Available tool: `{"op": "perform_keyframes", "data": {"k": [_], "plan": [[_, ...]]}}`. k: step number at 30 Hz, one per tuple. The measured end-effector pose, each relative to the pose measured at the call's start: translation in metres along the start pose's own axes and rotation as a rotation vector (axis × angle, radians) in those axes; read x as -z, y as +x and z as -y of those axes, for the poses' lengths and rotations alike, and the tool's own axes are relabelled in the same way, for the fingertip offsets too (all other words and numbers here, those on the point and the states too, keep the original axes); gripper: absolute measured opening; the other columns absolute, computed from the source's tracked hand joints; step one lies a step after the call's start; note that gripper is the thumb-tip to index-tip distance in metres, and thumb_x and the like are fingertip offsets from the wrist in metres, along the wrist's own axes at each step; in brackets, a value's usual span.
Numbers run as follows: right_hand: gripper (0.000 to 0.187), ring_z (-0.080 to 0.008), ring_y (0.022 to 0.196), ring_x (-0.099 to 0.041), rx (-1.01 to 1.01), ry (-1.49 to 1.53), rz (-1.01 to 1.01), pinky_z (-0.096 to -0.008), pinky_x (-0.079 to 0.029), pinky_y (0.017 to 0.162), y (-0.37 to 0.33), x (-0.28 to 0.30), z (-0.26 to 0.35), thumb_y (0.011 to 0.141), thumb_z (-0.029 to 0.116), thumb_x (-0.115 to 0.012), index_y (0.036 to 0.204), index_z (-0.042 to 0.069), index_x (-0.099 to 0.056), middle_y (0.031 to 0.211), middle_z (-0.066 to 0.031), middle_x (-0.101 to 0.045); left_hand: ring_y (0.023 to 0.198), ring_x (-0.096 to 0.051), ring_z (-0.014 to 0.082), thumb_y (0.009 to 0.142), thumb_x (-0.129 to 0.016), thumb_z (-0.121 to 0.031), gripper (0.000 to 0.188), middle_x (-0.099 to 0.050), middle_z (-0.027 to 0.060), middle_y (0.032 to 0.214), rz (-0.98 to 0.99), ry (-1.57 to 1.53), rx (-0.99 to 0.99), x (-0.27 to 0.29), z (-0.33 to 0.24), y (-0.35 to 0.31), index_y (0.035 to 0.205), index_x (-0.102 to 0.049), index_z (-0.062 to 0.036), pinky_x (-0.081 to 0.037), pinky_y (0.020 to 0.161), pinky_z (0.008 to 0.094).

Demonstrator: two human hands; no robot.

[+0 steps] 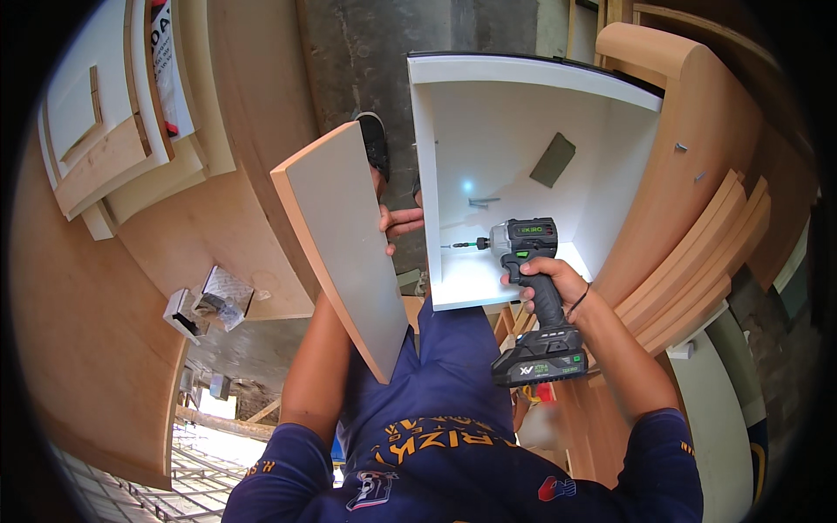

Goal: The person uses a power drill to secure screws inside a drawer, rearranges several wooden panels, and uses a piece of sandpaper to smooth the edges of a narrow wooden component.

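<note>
Much of the left hand (403, 221) hides behind the pale panel (342, 240).

Boards (109, 157): stacked at the upper left of the frame, on a brown wooden surface (261, 105).
Small packages (225, 286): at the left, on the wood, perhaps plastic-wrapped; glare makes this uncertain.
Wooden strips (689, 266): side by side at the right.
Floor (384, 52): grey, upper middle.
Metal bars (131, 490): crisscrossed, lower left.
</note>
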State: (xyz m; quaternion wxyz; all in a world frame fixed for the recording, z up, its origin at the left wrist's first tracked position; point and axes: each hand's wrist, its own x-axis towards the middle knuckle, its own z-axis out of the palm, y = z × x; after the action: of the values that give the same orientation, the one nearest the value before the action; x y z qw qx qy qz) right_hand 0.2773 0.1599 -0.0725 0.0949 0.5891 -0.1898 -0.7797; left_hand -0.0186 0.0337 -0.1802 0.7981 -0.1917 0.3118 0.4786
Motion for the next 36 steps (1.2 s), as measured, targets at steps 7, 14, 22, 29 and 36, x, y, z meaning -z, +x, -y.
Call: {"op": "perform_keyframes", "data": {"k": [7,14,22,29,36], "plan": [[0.032,-0.0111,0.057,-0.056,0.011,0.004,0.006,-0.0281,-0.051,0.050,0.005,0.004,-0.008,0.082,0.012,-0.059,0.110,0.001,-0.051,0.097,-0.0129,-0.063,0.132,-0.037,0.0367,0.088,-0.058,-0.016,0.024,-0.034,0.0380,0.137,0.060,-0.013,0.008,-0.005,-0.002,-0.001,0.070,-0.050,-0.0024,-0.055,0.060,0.0213],[0.032,-0.0117,0.057,-0.056,0.023,0.039,0.034,-0.0290,-0.052,0.050,0.007,0.007,-0.009,0.082,0.011,-0.058,0.110,-0.001,-0.050,0.097,-0.0143,-0.063,0.131,-0.035,0.0441,0.093,-0.038,-0.055,0.057,-0.038,0.0395,0.132,0.205,0.026,-0.051,0.020,0.006,0.002,0.082,-0.051,-0.0008,-0.048,0.066,0.0270],[0.032,-0.0112,0.057,-0.057,0.005,0.053,0.072,-0.0283,-0.053,0.050,0.010,0.008,-0.009,0.082,0.011,-0.058,0.110,0.000,-0.049,0.099,-0.0137,-0.061,0.131,-0.035,0.0446,0.094,-0.035,-0.056,0.060,-0.034,0.0417,0.134,0.210,-0.068,-0.026,0.026,0.008,0.002,0.081,-0.050,0.0009,-0.049,0.064,0.0290],[0.030,-0.0107,0.058,-0.057,-0.029,0.071,0.115,-0.0284,-0.052,0.050,0.013,0.009,-0.007,0.082,0.011,-0.058,0.110,0.002,-0.049,0.096,-0.0121,-0.061,0.131,-0.034,0.0452,0.093,-0.037,-0.050,0.056,-0.033,0.0427,0.133,0.137,-0.066,-0.040,0.013,0.004,-0.004,0.081,-0.051,0.0032,-0.051,0.064,0.0290],[0.028,-0.0104,0.056,-0.053,-0.036,0.063,0.075,-0.0288,-0.051,0.049,0.012,0.004,-0.005,0.082,0.011,-0.057,0.107,0.000,-0.049,0.093,-0.0114,-0.060,0.122,-0.042,0.0504,0.094,-0.050,-0.033,0.054,-0.036,0.0443,0.129,-0.084,0.292,-0.074,-0.001,0.001,-0.004,0.129,-0.035,0.0043,-0.050,0.054,0.0276]]}}
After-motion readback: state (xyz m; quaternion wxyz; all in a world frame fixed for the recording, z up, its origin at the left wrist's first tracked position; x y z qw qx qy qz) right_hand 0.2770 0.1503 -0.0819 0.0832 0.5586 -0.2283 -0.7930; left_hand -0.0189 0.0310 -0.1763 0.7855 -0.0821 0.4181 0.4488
